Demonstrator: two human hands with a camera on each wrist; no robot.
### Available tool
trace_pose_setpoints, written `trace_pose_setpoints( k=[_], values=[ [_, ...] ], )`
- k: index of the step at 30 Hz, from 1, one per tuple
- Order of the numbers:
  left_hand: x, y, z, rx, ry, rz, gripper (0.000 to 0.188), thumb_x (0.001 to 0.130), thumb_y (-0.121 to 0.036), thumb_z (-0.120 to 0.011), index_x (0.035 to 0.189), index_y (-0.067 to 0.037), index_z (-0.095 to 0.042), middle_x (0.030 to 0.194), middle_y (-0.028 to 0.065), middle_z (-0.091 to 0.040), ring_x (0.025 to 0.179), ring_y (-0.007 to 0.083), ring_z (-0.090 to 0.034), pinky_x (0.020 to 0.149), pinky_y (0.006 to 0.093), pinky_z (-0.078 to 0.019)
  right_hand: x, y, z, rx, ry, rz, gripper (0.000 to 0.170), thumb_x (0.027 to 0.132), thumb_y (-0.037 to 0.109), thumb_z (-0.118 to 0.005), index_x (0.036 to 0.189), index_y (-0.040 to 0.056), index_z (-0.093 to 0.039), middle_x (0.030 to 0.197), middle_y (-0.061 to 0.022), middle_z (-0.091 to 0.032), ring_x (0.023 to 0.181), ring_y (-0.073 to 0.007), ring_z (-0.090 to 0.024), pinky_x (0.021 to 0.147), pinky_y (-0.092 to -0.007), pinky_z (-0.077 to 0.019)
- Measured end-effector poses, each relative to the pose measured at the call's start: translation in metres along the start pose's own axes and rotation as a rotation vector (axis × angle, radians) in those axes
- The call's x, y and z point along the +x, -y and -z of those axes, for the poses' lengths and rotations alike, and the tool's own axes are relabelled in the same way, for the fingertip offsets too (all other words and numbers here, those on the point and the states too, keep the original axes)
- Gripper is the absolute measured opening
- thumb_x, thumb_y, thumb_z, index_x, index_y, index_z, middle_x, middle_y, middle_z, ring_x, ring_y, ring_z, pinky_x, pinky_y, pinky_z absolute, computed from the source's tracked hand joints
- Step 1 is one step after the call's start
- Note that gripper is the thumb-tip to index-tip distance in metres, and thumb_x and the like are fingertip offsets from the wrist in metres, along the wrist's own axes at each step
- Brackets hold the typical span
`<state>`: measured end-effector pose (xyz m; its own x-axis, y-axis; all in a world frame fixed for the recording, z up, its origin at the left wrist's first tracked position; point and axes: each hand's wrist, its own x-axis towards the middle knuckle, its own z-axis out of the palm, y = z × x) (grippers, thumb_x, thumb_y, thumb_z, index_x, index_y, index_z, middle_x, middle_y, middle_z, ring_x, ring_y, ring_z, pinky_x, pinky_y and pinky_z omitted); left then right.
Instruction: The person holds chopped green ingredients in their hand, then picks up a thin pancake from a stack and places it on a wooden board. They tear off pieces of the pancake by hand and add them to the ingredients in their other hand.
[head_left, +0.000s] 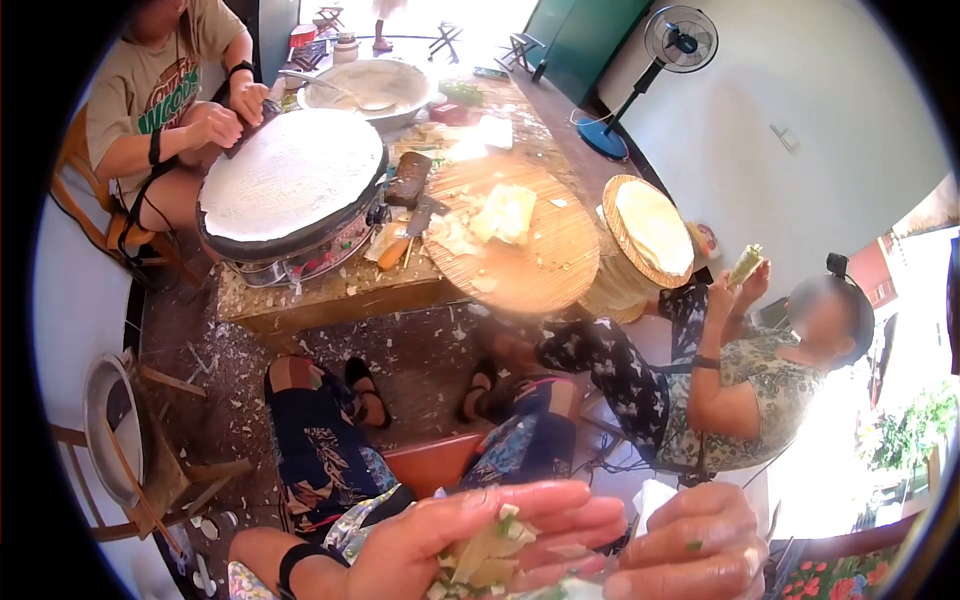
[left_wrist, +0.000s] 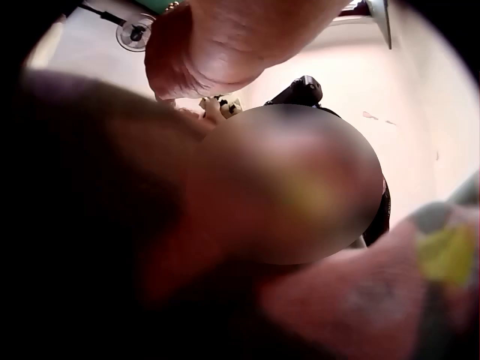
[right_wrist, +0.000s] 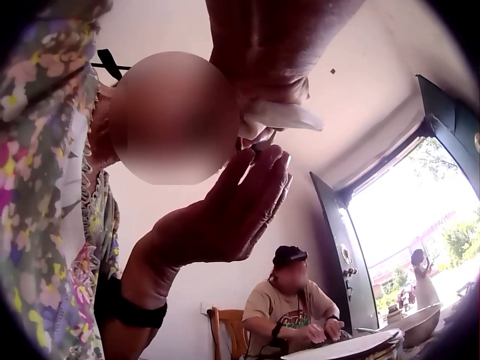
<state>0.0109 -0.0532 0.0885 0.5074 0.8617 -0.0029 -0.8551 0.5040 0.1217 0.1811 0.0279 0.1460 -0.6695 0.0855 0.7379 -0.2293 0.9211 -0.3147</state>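
Observation:
Low in the head view, my left hand (head_left: 490,535) is palm up with its fingers nearly straight. On it lie pale flaky scraps (head_left: 485,560) and chopped green bits (head_left: 508,520). Close beside its fingertips, the curled fingers of my right hand (head_left: 690,545) grip a white, thin-edged piece (head_left: 655,497). That same white piece (right_wrist: 289,116) sticks out of the right hand in the right wrist view, just above the raised fingers of the left hand (right_wrist: 229,206). What exactly it is, I cannot tell. Blurred skin fills much of the left wrist view.
Ahead stands a wooden table with a round griddle (head_left: 290,180) bearing a white sheet of batter, a large basin (head_left: 370,85) and a round woven board (head_left: 520,270). One person works at the griddle. Another person (head_left: 750,390) at right holds a rolled wrap (head_left: 745,265). A fan (head_left: 680,40) stands behind.

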Motion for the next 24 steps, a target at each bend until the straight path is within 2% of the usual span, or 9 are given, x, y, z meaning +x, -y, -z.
trace_pose_setpoints(
  k=[1,4,7,11,16,20,22,23,24],
  values=[
    [0.0,0.0,0.002,0.057,0.019,-0.012,0.051,0.096,-0.033,-0.026,0.132,0.002,-0.034,0.135,0.0217,-0.036,0.127,0.0319,-0.035,0.107,0.0411,-0.0259,0.001,0.001,-0.003,0.029,-0.03,-0.01,0.022,0.066,0.009,-0.068,0.088,0.0047,-0.064,0.09,-0.0142,-0.058,0.057,-0.02,-0.059,0.041,-0.0242,-0.0324],
    [-0.002,0.001,0.0,-0.101,0.014,0.063,0.054,0.096,-0.036,-0.027,0.133,0.002,-0.032,0.136,0.0227,-0.035,0.126,0.0317,-0.036,0.107,0.0412,-0.0259,-0.002,0.0,-0.001,0.072,-0.06,-0.001,0.016,0.067,0.007,-0.065,0.082,0.0044,-0.064,0.083,-0.0132,-0.06,0.055,-0.0189,-0.058,0.04,-0.0234,-0.0289],
    [-0.003,-0.002,0.0,-0.062,0.023,0.06,0.056,0.095,-0.038,-0.028,0.133,0.002,-0.032,0.137,0.0232,-0.034,0.126,0.0318,-0.036,0.107,0.0416,-0.0262,-0.007,-0.009,0.0,0.126,-0.084,0.043,0.011,0.071,0.008,-0.063,0.082,0.0042,-0.062,0.08,-0.0129,-0.062,0.055,-0.0179,-0.058,0.042,-0.024,-0.0297],
    [-0.003,-0.004,-0.002,-0.053,0.055,0.053,0.055,0.095,-0.037,-0.029,0.134,0.003,-0.031,0.137,0.0241,-0.033,0.125,0.0325,-0.037,0.107,0.0422,-0.0265,-0.009,0.004,-0.009,0.173,-0.239,-0.131,0.009,0.08,0.008,-0.057,0.088,0.0048,-0.054,0.079,-0.0131,-0.065,0.054,-0.0168,-0.056,0.044,-0.0251,-0.0317],
    [-0.001,-0.003,-0.001,-0.048,0.114,0.062,0.054,0.096,-0.034,-0.029,0.134,0.003,-0.029,0.136,0.0252,-0.033,0.124,0.0335,-0.038,0.107,0.0424,-0.0268,-0.013,0.005,-0.006,0.157,-0.275,-0.137,0.015,0.083,0.007,-0.054,0.096,0.006,-0.045,0.078,-0.0127,-0.066,0.052,-0.0156,-0.055,0.044,-0.0257,-0.0322],
    [0.002,0.001,0.005,0.002,0.133,0.087,0.054,0.095,-0.034,-0.029,0.133,0.004,-0.029,0.135,0.0261,-0.035,0.124,0.0335,-0.039,0.106,0.0428,-0.0276,-0.021,-0.003,-0.006,0.194,-0.299,-0.007,0.019,0.082,0.007,-0.057,0.097,0.0052,-0.045,0.073,-0.0104,-0.066,0.052,-0.0152,-0.055,0.043,-0.025,-0.0315],
    [0.003,0.001,0.004,0.013,0.137,0.1,0.054,0.095,-0.034,-0.029,0.133,0.005,-0.03,0.134,0.0268,-0.035,0.124,0.0336,-0.039,0.106,0.0434,-0.0284,-0.013,-0.016,-0.015,0.164,-0.527,0.24,0.018,0.082,0.007,-0.057,0.096,0.0049,-0.046,0.071,-0.0092,-0.065,0.051,-0.0154,-0.055,0.042,-0.0244,-0.0308],
    [0.004,0.002,0.004,0.01,0.14,0.111,0.054,0.095,-0.034,-0.029,0.133,0.005,-0.03,0.133,0.0271,-0.036,0.123,0.0339,-0.039,0.105,0.0437,-0.0288,0.003,-0.035,-0.039,0.092,-0.766,0.476,0.016,0.083,0.007,-0.056,0.095,0.0047,-0.047,0.07,-0.0087,-0.065,0.051,-0.0156,-0.055,0.042,-0.0242,-0.0304],
    [0.004,0.002,0.004,0.007,0.143,0.123,0.054,0.095,-0.034,-0.03,0.133,0.006,-0.031,0.133,0.0274,-0.036,0.123,0.0341,-0.04,0.105,0.044,-0.0293,0.003,-0.038,-0.04,0.122,-0.788,0.549,0.014,0.083,0.007,-0.055,0.095,0.0046,-0.047,0.069,-0.0085,-0.065,0.051,-0.0159,-0.056,0.041,-0.024,-0.0299]
  ],
)
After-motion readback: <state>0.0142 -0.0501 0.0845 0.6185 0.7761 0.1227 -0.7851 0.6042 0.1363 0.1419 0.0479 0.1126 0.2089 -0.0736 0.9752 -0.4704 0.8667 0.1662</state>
